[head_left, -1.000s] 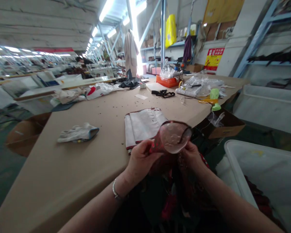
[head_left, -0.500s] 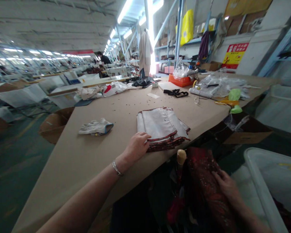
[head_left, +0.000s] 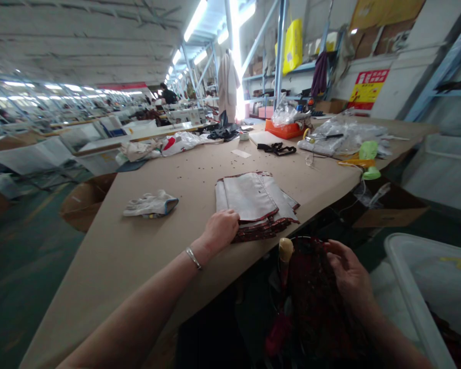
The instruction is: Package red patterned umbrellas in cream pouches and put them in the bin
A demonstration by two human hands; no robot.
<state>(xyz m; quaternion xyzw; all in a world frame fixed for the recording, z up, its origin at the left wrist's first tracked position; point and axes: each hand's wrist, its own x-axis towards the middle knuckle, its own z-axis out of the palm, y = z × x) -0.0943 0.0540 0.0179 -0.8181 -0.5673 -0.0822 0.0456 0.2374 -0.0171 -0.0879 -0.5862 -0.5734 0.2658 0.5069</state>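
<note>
My left hand rests curled on the near edge of a stack of folded grey fabric pieces with dark red trim on the brown table. Its fingers press the stack down. My right hand sits below the table edge with fingers bent on dark red patterned fabric in my lap. A pale rounded wooden knob stands upright just left of that hand.
A white work glove lies left of the stack. Black straps, an orange tray, plastic bags and green items crowd the far right. A white bin stands at my right, a cardboard box behind it.
A second ago both hands held a fabric piece up; it now lies on the stack under my left hand. My right hand dropped to the lap fabric and has risen slightly.
</note>
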